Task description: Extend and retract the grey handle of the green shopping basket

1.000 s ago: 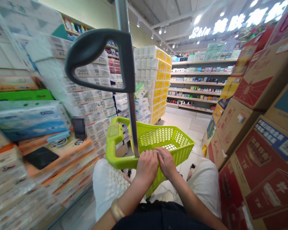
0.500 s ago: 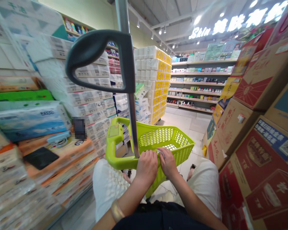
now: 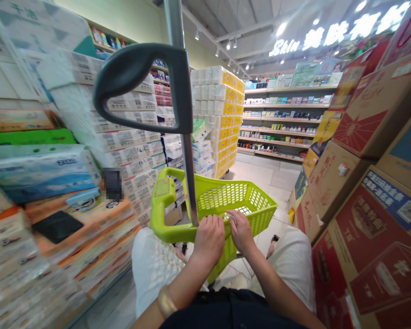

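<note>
A lime green shopping basket (image 3: 253, 201) on wheels stands in front of me in a shop aisle. Its metal pull pole (image 3: 188, 173) rises to a dark grey handle (image 3: 137, 73) near the camera. My left hand (image 3: 209, 237) is curled on the basket's near rim at the foot of the pole. Beside it, my right hand (image 3: 240, 230) pinches a small pale thing at the rim; what it is I cannot make out. A gold bangle (image 3: 166, 301) is on my left wrist.
Stacked packs of tissue and toilet paper (image 3: 55, 173) line the left side, with a black phone (image 3: 56, 225) lying on one. Red and brown cartons (image 3: 373, 183) are piled on the right. A yellow-wrapped tissue stack (image 3: 226, 119) and shelves (image 3: 281, 132) stand further down the tiled aisle.
My right hand has shifted slightly along the basket rim, fingers working at the small pale thing. My left hand and the basket stay where they were.
</note>
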{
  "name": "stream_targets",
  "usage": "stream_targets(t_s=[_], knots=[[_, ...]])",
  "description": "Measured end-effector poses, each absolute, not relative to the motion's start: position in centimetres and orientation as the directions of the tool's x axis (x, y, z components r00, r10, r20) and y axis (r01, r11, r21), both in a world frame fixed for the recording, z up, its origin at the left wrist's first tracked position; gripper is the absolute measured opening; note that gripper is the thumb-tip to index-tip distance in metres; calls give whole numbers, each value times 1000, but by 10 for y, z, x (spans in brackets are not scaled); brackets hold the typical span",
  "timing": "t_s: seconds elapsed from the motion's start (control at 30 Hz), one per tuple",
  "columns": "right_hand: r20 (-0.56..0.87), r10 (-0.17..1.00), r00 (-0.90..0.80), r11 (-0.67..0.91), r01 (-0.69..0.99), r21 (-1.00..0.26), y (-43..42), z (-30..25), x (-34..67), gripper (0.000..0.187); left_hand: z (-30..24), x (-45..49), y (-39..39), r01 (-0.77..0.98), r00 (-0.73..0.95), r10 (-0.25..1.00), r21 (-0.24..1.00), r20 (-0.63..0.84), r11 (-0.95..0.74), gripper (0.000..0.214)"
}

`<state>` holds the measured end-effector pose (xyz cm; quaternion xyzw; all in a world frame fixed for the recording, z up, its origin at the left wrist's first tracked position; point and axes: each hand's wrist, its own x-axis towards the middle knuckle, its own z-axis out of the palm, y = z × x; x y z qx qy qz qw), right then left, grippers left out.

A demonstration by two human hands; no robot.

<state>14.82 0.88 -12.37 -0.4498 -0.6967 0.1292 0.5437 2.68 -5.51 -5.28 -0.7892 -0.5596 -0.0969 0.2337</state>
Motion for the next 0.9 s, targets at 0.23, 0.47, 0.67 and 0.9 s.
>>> stream_targets(t_s=[0.23, 0.47, 0.67, 0.9], knots=[[643, 766, -25, 575, 475, -667, 3, -123, 142, 31, -53, 27, -55, 927, 357, 842, -265, 405, -265, 13], [635, 772, -26, 566, 482, -669, 9, -123, 149, 30, -54, 27, -55, 925, 357, 839, -278, 410, -258, 9], [629, 777, -22, 575, 430, -696, 2, -119, 143, 30, -54, 26, -55, 925, 361, 831, -276, 423, -261, 13], [635, 773, -16, 569, 459, -682, 6, -121, 146, 32, -54, 26, -54, 927, 359, 833, -265, 422, -265, 11]])
